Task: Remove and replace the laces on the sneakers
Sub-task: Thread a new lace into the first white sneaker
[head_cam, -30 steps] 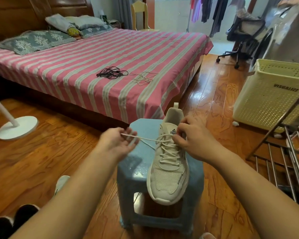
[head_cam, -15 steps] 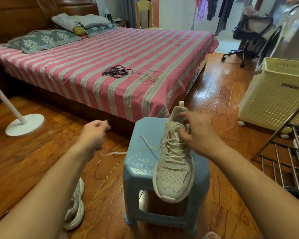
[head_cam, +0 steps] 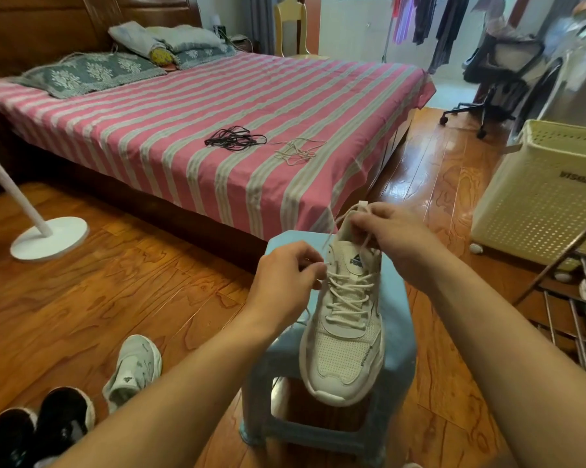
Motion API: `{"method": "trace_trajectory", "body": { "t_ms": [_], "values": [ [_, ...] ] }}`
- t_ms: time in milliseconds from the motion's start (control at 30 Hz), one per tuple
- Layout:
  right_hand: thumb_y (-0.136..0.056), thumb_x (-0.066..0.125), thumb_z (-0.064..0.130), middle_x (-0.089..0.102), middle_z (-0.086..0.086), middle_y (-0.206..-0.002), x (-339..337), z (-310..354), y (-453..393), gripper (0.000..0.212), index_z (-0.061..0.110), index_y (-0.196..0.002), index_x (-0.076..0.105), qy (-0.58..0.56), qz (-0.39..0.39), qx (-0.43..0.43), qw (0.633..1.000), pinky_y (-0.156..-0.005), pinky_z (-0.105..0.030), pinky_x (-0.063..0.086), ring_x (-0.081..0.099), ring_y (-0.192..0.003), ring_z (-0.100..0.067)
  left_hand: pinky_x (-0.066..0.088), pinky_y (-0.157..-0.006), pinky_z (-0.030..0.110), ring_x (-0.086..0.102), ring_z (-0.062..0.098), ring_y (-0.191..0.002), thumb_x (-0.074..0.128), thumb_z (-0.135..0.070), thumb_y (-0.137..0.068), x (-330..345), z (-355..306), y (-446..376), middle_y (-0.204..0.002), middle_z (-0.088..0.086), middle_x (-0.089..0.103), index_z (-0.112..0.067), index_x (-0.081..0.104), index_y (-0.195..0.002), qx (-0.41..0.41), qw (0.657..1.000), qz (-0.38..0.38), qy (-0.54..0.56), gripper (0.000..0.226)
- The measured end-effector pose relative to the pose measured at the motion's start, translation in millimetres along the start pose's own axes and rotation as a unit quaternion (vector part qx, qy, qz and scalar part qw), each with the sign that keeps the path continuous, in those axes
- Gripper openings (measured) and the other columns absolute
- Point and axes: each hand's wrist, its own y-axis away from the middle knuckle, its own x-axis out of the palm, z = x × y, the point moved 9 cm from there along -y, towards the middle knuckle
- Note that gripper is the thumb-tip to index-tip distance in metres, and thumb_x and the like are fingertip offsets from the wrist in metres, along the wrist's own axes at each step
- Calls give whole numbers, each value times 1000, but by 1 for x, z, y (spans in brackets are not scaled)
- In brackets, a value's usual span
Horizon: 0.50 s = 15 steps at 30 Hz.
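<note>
Propped toe-near on the blue stool (head_cam: 394,336) to bring the white sneaker (head_cam: 347,319) within reach, left hand (head_cam: 285,282) pinching the lace (head_cam: 344,292) at the eyelets, right hand (head_cam: 394,241) fingers clamped on the far lace end.

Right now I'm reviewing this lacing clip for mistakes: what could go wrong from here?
1. The white sneaker sits with its toe past the edge of the blue stool; a hard tug on the lace might tip it off.
2. Both the left hand and right hand pinch lace ends, so nothing steadies the shoe.
</note>
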Motion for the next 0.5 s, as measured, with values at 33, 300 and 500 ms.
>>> {"method": "trace_trajectory", "body": {
  "t_ms": [33, 300, 500],
  "values": [
    [-96, 64, 16, 72, -16, -88, 6, -1, 1, 13, 8, -91, 74, 32, 26, -11, 999, -75, -35, 53, 65, -78, -20, 59, -64, 30, 71, 6, -64, 75, -14, -91, 0, 1, -2, -72, -4, 74, -18, 74, -86, 0, 1000, -4, 0, 7],
    [-86, 73, 17, 68, 16, -98, 26, 9, 12, 10, 23, -85, 81, 384, 62, -149, 909, -73, -1, 33, 52, -96, 4, 59, -67, 33, 60, 3, -55, 82, -18, -86, 2, 12, -15, -56, -14, 65, -21, 76, -72, -16, 1000, -22, 6, 15],
    [-85, 76, 19, 67, 17, -99, 24, 6, 9, 7, 23, -87, 81, 368, 51, -142, 917, -71, -1, 33, 51, -92, 6, 58, -64, 33, 61, 6, -55, 79, -15, -89, 7, 16, -15, -60, -4, 68, -17, 76, -74, -49, 996, -9, 67, 15]
  ]
}}
